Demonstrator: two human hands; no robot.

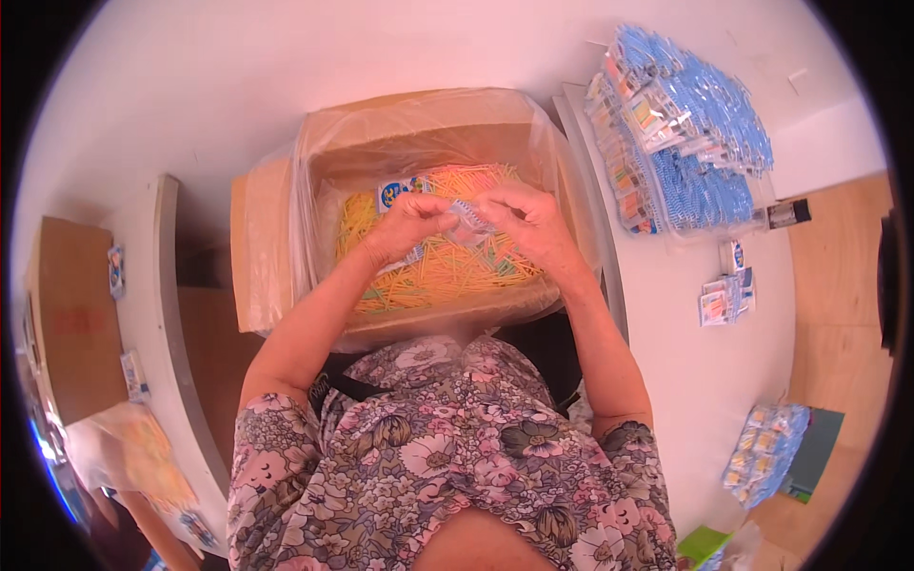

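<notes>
Handling the small clear packet (469,225), I'd judge: left hand (411,226) and right hand (526,219) pinched closed on its sides, above the yellow sticks (447,268) in the carton (476,309). Next move likely calls for steady two-handed control.

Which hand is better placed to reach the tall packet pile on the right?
Right, likely: the right hand is nearer the packet pile; the left hand is farther off. Both pinch the small packet over the carton, so the right must let go first.
</notes>
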